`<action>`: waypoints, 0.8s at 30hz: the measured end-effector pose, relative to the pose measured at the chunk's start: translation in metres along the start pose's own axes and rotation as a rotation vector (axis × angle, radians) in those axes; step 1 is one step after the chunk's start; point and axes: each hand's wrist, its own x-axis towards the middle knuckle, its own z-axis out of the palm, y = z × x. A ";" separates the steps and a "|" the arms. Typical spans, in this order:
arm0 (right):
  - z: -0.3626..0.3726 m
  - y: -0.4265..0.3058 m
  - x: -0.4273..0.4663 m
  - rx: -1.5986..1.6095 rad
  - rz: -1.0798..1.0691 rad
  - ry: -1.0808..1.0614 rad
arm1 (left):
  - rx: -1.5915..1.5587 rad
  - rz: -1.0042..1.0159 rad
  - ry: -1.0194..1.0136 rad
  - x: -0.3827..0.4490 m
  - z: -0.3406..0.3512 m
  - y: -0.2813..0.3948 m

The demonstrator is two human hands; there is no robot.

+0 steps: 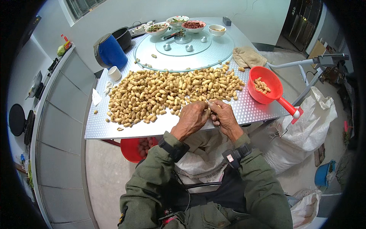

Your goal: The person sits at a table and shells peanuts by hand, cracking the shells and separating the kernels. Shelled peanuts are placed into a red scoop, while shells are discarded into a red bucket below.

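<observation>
My left hand (192, 118) and my right hand (226, 116) meet at the table's front edge. Between their fingertips they pinch a small pale peanut (209, 110), mostly hidden by the fingers. Just beyond the hands, a broad heap of unshelled peanuts (160, 94) spreads over the patterned metal tabletop (100, 126). Below the hands, an open white woven sack (194, 163) stands between my knees. To the right, a red plastic ladle (270, 98) holds several peanuts and rests near the table's corner, its handle jutting past the edge.
A glass turntable (183, 61) with bowls of food (194, 26) is at the back. A blue container (111, 53) and a white cup (114, 73) stand left; a tan cloth (248, 57) lies right. Under the table is a red basin (130, 150). A full white sack (303, 131) leans at right.
</observation>
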 end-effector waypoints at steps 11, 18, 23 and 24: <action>-0.020 -0.011 -0.004 0.124 0.078 0.060 | 0.317 0.108 0.226 0.074 -0.007 -0.059; -0.027 -0.014 -0.007 0.163 0.082 0.086 | 0.539 0.141 0.067 0.102 0.008 -0.072; -0.034 -0.014 -0.008 0.174 0.046 0.053 | 0.242 0.076 0.111 0.097 0.010 -0.055; -0.035 -0.014 -0.008 0.187 0.046 0.053 | 0.160 0.001 -0.008 0.097 0.007 -0.048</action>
